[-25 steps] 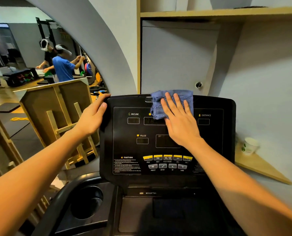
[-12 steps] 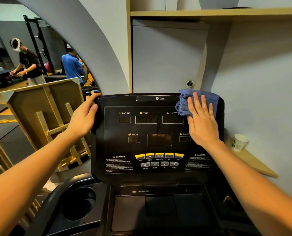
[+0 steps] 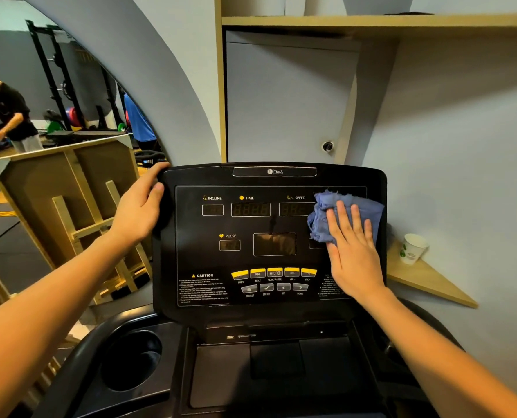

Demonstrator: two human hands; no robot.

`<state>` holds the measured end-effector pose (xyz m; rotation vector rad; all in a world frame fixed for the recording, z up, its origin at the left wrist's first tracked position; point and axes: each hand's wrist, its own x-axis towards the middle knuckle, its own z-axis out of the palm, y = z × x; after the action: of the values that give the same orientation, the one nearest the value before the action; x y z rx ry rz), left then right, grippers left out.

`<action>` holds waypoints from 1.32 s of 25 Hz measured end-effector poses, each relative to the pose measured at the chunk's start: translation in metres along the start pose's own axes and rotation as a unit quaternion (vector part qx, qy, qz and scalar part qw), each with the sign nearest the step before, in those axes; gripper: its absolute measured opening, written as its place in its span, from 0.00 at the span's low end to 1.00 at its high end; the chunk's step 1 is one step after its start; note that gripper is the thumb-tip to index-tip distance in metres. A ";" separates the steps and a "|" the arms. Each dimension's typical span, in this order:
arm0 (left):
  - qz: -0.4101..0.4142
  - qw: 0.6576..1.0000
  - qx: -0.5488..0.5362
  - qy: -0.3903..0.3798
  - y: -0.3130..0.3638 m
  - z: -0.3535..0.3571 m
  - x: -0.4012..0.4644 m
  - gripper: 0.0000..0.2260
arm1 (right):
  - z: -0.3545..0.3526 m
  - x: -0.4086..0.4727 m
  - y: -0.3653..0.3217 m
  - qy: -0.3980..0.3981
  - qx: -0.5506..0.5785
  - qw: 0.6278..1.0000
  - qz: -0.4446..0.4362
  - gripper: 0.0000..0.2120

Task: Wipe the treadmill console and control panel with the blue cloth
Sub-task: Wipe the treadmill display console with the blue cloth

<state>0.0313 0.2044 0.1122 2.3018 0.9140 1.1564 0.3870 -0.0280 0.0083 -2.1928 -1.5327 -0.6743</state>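
Now pressing the blue cloth (image 3: 346, 214) flat against the right side of the treadmill console (image 3: 273, 236) with the right hand (image 3: 352, 251), fingers straight and spread over the bunched fabric, palm lying on the control panel (image 3: 269, 245) just below it. Covering the upper right corner of the panel, just right of the SPEED label, and hiding part of the speed display there. Bracing the console's upper left edge with the left hand (image 3: 138, 206), fingers wrapping over the top rim, thumb lying along the side. Showing dark readouts under INCLINE, TIME and PULSE, plus a larger blank screen (image 3: 274, 244) in the middle. Sitting below that, a row of yellow buttons (image 3: 273, 273) with a row of grey buttons (image 3: 273, 288) beneath, all uncovered. Lying lower left in the black tray, a round cup holder (image 3: 133, 359). Standing well right of the console on a small wooden corner shelf (image 3: 426, 277), a white paper cup (image 3: 412, 248). Leaning behind the left hand, a wooden frame (image 3: 70, 206). Bending over at far left in the gym background, one person in a dark shirt (image 3: 6, 116); standing further back, partly hidden by the grey arch, another in a blue shirt (image 3: 138, 122).
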 end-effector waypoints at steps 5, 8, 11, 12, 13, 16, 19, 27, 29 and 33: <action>-0.004 1.000 0.001 0.006 0.002 0.001 -0.001 0.18 | 0.014 -0.044 -0.002 -0.028 -0.005 1.000 -0.006 0.32; 0.000 1.000 0.002 0.011 0.001 0.002 -0.001 0.18 | 0.023 -0.070 -0.004 -0.041 -0.014 0.999 -0.016 0.32; -0.018 1.000 0.007 0.012 0.000 0.003 0.001 0.21 | 0.033 -0.092 -0.005 -0.051 -0.013 0.998 -0.022 0.32; -0.022 1.000 0.010 0.012 -0.001 0.004 0.001 0.21 | 0.035 -0.097 -0.006 -0.056 -0.012 0.998 -0.019 0.32; -0.023 1.000 0.010 0.011 -0.001 0.005 0.001 0.22 | 0.037 -0.100 -0.007 -0.061 -0.013 0.998 -0.015 0.32; -0.013 1.000 0.003 0.006 -0.005 0.007 0.002 0.22 | 0.040 -0.101 -0.014 -0.067 -0.012 0.998 0.004 0.32; -0.009 1.000 0.011 0.011 -0.010 0.008 0.003 0.22 | 0.043 -0.103 -0.024 -0.071 -0.014 0.997 0.009 0.33; -0.007 1.000 0.007 0.016 -0.012 0.007 0.005 0.22 | 0.049 -0.101 -0.069 -0.061 -0.031 0.997 -0.020 0.33; -0.006 1.000 0.008 0.014 -0.014 0.007 0.005 0.22 | 0.047 -0.098 -0.083 -0.057 -0.029 0.998 -0.026 0.33; -0.002 1.000 0.005 0.013 -0.015 0.007 0.006 0.22 | 0.045 -0.090 -0.116 -0.063 -0.024 0.997 -0.046 0.33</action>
<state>0.0338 0.2183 0.1028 2.2965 0.9352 1.1855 0.2592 -0.0326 -0.0770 -2.2499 -1.7050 -0.6174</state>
